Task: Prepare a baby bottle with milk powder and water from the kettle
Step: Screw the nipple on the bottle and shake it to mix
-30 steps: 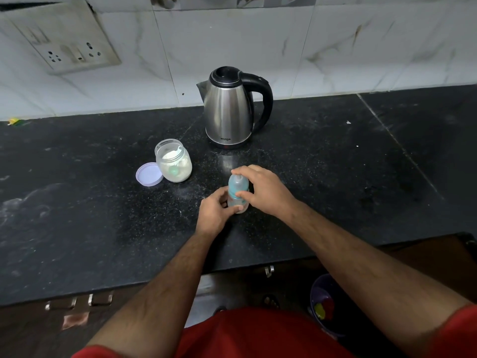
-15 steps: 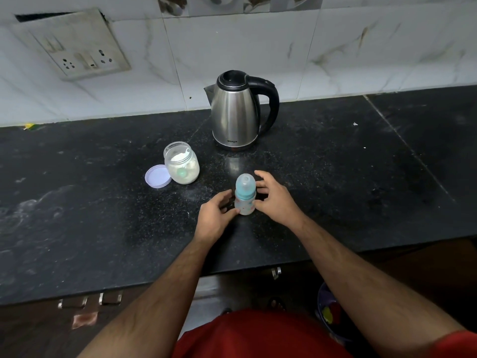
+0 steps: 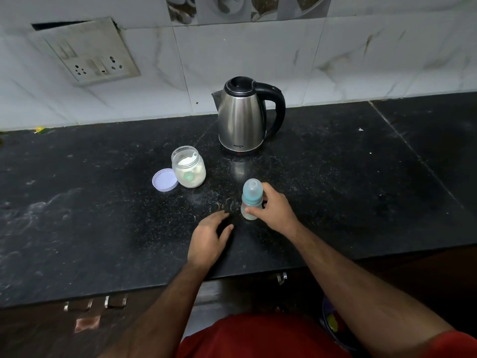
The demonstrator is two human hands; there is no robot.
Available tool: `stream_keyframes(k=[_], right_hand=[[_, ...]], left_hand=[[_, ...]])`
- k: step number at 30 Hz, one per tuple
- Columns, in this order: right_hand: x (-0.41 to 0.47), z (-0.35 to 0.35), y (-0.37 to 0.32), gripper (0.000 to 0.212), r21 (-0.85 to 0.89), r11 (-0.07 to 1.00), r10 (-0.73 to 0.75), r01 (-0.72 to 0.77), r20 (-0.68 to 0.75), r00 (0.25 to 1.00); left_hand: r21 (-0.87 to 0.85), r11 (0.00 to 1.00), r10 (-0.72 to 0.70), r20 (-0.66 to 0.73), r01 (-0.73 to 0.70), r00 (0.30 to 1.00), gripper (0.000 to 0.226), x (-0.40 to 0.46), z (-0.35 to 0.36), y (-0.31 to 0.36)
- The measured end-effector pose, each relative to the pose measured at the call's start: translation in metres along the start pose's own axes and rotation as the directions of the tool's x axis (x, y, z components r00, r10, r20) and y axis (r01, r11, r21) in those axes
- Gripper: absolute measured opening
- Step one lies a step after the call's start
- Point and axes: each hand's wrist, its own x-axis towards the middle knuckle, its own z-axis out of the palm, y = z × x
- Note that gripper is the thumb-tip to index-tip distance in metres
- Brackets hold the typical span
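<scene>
Change: your left hand let go of the baby bottle and lay relaxed, holding nothing, on the counter | your right hand alone gripped the capped bottle, upright, near of the kettle | powder jar open at left | meaning: likely assembled, ready to lift or shake.
</scene>
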Motion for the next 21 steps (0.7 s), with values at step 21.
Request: stream_keyframes(k=[21], right_hand=[[-0.001,-0.034,0.02,0.099,0.292,0.956,0.006,-0.009,0.011,1.0]], left_hand=[[0.452,0.892,-0.054,0.094,0.005,0.994,0.089,0.022,0.031,-0.023]])
